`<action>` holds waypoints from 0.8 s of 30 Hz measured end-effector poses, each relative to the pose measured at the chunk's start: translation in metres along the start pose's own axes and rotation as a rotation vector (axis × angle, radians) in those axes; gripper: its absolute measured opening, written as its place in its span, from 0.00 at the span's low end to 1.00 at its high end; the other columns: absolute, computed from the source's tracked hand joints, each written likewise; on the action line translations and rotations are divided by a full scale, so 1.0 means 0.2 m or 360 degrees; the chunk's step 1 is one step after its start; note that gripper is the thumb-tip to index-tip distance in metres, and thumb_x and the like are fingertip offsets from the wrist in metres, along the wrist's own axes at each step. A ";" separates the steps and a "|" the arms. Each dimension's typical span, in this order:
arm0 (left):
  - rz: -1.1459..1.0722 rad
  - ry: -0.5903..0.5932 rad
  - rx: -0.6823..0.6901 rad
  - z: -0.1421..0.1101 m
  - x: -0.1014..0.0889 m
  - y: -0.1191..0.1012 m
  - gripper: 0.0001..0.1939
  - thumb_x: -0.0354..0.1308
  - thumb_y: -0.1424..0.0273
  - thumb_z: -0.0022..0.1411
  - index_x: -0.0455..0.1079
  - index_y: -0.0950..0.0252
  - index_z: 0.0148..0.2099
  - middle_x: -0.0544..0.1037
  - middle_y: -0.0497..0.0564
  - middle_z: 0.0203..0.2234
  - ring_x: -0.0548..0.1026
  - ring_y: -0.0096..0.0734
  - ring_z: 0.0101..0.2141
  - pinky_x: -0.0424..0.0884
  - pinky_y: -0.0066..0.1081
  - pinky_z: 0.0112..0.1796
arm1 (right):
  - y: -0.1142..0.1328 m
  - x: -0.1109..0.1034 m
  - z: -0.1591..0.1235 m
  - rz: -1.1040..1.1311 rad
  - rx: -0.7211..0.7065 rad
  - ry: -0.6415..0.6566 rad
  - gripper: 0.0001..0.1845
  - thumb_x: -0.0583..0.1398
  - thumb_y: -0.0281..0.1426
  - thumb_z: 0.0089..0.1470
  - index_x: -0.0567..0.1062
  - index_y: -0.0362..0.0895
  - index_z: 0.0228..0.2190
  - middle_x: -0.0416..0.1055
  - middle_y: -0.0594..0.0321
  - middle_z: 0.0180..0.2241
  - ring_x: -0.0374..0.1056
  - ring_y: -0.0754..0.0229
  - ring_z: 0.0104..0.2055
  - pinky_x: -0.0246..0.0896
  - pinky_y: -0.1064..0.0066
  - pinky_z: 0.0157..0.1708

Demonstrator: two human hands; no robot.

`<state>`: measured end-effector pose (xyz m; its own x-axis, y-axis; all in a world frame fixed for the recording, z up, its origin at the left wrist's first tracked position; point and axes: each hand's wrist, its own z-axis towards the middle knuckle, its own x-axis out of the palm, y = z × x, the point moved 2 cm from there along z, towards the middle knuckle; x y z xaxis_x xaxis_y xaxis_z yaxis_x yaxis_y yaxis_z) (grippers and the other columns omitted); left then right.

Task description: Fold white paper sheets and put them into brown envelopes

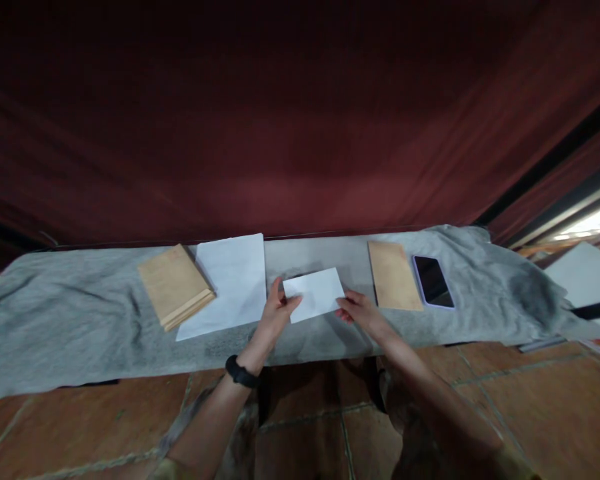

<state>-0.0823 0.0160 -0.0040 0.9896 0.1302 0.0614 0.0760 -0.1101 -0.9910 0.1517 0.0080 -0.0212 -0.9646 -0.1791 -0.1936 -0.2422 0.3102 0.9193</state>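
Observation:
A small white sheet of paper [314, 293], likely folded though its layers do not show, is held between both hands above the grey cloth. My left hand [276, 312] pinches its left end, thumb on top. At the opposite end, my right hand [356, 310] grips the lower right corner with closed fingers. Left of the hands lie larger white sheets [235, 283], partly under a stack of brown envelopes [175, 283]. One single brown envelope [394, 277] rests flat to the right of my right hand.
A phone [433, 281] in a light purple case lies beyond the single envelope. Grey cloth [490, 287] covers the long narrow bench. Dark red fabric [300, 133] hangs behind it. Terracotta tiles [320, 440] form the floor, and a white panel [587, 280] stands at far right.

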 end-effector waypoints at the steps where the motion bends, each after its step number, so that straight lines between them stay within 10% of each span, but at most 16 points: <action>1: 0.0030 0.0056 -0.0015 0.00 0.00 0.03 0.43 0.68 0.70 0.53 0.56 0.62 0.68 0.78 0.48 0.36 0.77 0.33 0.34 0.75 0.33 0.38 | 0.00 0.01 -0.01 0.0011 0.0037 0.0003 0.08 0.58 0.34 0.60 0.73 0.44 0.31 0.75 0.67 0.23 0.67 0.66 0.21 0.60 0.77 0.22; 14: 0.1324 0.0043 0.0645 -0.02 0.01 0.09 0.32 0.56 0.80 0.58 0.66 0.60 0.65 0.67 0.57 0.60 0.71 0.43 0.58 0.70 0.45 0.59 | -0.02 0.04 -0.10 -0.1463 -0.0264 -0.0427 0.27 0.55 0.32 0.62 0.65 0.41 0.61 0.82 0.53 0.36 0.79 0.48 0.37 0.69 0.64 0.36; 24: 0.2101 0.0137 0.0734 -0.15 0.11 0.00 0.23 0.50 0.75 0.67 0.68 0.66 0.62 0.68 0.64 0.61 0.69 0.54 0.60 0.68 0.53 0.57 | 0.04 0.05 -0.15 -0.1666 -0.0159 -0.0280 0.26 0.52 0.35 0.67 0.65 0.46 0.64 0.81 0.53 0.44 0.79 0.48 0.45 0.70 0.62 0.44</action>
<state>-0.0575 -0.0113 0.0014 0.3038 0.1242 -0.9446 -0.9350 0.2294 -0.2705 0.1442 -0.0195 -0.0048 -0.2848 -0.1724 -0.9429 -0.9573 0.0003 0.2891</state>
